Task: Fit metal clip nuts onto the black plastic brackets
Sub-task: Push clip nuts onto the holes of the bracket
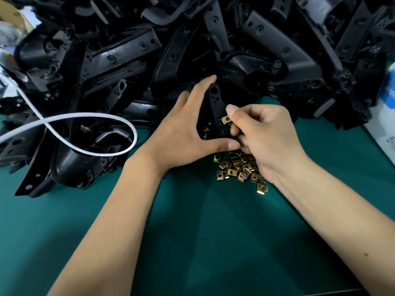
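A: Why is the left hand (188, 133) spread like that?

B: It braces the black bracket (215, 103), index finger at the far end, thumb at the near one, so the edge stays put for the clip.

A: And the right hand (263, 135)?

B: Thumb and forefinger pinch one clip nut (226, 119), touching the bracket's right edge, seemingly about to push it on. It may hold spares too; I cannot tell.

A: Where are the rest?

B: The loose clip nuts (239, 167) sit on the green worktop (203, 231) just under the hands, within reach. The bracket pile (128, 54) lies behind.
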